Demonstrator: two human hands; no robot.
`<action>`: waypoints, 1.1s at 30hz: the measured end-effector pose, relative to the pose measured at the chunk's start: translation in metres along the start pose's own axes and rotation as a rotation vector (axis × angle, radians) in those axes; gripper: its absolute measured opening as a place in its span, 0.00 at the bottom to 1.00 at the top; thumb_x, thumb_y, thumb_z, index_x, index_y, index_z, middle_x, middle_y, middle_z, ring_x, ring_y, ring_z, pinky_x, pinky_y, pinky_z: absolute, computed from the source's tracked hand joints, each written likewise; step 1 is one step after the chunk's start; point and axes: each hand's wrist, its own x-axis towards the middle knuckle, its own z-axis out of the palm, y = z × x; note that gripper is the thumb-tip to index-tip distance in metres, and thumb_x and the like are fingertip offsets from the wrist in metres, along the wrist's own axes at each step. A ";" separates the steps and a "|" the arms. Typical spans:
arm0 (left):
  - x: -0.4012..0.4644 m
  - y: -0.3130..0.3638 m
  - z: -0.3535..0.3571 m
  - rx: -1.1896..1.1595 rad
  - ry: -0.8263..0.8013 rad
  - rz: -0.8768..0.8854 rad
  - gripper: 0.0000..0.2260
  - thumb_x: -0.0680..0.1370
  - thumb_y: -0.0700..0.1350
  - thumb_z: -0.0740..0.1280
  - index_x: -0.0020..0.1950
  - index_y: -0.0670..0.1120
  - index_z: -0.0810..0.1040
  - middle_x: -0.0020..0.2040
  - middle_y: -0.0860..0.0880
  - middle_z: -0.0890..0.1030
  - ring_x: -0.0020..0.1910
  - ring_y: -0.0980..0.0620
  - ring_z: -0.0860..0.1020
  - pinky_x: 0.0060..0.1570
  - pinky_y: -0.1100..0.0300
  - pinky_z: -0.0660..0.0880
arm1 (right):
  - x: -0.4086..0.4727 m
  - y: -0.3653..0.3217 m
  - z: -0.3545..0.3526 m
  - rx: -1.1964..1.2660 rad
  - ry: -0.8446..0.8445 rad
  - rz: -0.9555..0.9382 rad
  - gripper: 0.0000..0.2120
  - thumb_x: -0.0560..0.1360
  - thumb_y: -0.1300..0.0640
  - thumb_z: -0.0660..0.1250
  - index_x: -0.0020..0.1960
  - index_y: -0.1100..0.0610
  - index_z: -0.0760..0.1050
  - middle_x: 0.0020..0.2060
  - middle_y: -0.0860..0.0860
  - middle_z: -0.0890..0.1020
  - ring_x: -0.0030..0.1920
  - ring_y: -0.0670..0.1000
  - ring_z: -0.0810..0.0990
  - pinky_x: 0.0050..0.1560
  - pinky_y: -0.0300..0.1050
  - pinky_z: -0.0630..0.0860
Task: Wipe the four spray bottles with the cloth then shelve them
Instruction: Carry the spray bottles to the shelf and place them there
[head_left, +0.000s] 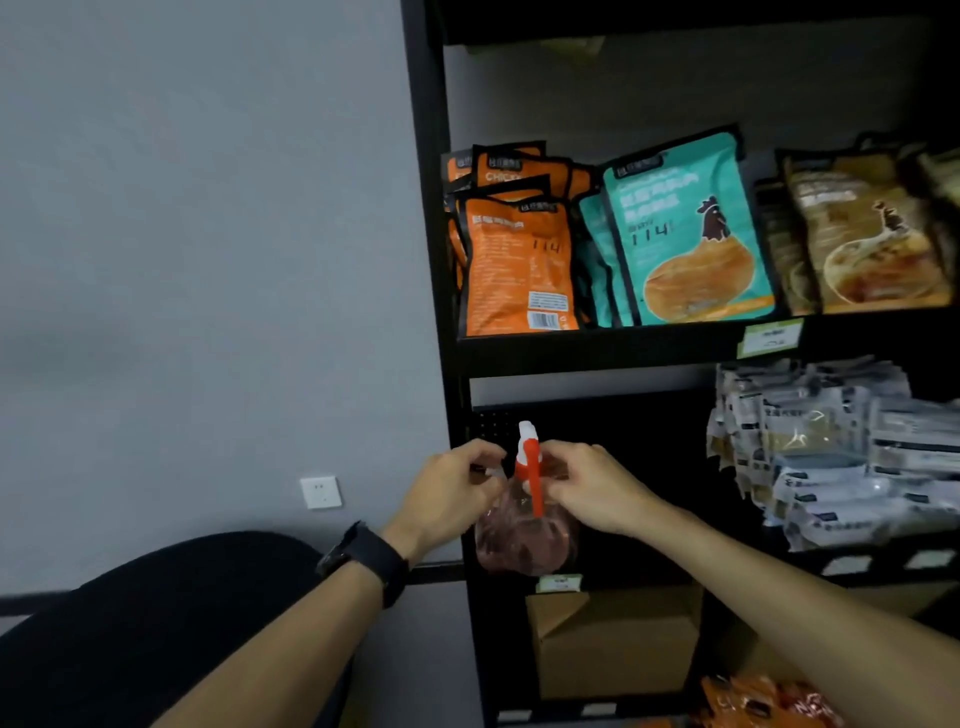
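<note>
Spray bottle (524, 535): a clear, pinkish bottle with a white and orange trigger head is held upright at the left end of the lower shelf (597, 569), at about the height of the shelf edge; whether its base rests on the shelf cannot be told.
Left hand (452, 499): the fingers are curled in at the neck of the bottle from the left, pinching it just below the trigger head.
Right hand (587, 488): the fingers are curled in from the right at the same height, so the head is pinched between both grips; this is judged to be done to steady and turn the bottle so that it faces outward.
Cloth: none can be seen, so wiping of this bottle is judged finished and shelving to be the step in hand.
Other bottles: none of the other three is in view.
Shelf space: the dark gap behind the bottle is judged the intended spot, with white packets (831, 457) stacked to its right.
Upper shelf: orange pouches (519, 265) and teal pouches (691, 234) are stood in rows.
Risk: a bottle held only by the neck could tip if let go too soon.
</note>
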 end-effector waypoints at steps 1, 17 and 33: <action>0.005 0.004 0.007 0.004 -0.021 0.005 0.13 0.80 0.45 0.67 0.65 0.49 0.78 0.59 0.54 0.81 0.51 0.58 0.81 0.47 0.74 0.74 | -0.003 0.008 -0.007 0.007 -0.002 0.011 0.06 0.75 0.53 0.70 0.52 0.47 0.81 0.44 0.45 0.84 0.46 0.41 0.83 0.53 0.48 0.80; 0.075 -0.001 0.069 0.013 -0.140 0.012 0.15 0.79 0.48 0.68 0.67 0.51 0.77 0.63 0.56 0.78 0.61 0.59 0.77 0.60 0.66 0.72 | 0.008 0.130 -0.042 0.087 0.025 0.158 0.06 0.76 0.56 0.69 0.53 0.48 0.79 0.45 0.47 0.85 0.47 0.42 0.83 0.55 0.45 0.80; 0.105 -0.014 0.097 -0.031 -0.187 0.022 0.06 0.80 0.48 0.68 0.52 0.60 0.75 0.53 0.62 0.78 0.52 0.67 0.76 0.47 0.79 0.70 | 0.051 0.189 -0.014 0.073 0.046 0.268 0.07 0.78 0.52 0.66 0.56 0.48 0.77 0.42 0.47 0.83 0.43 0.43 0.83 0.49 0.42 0.80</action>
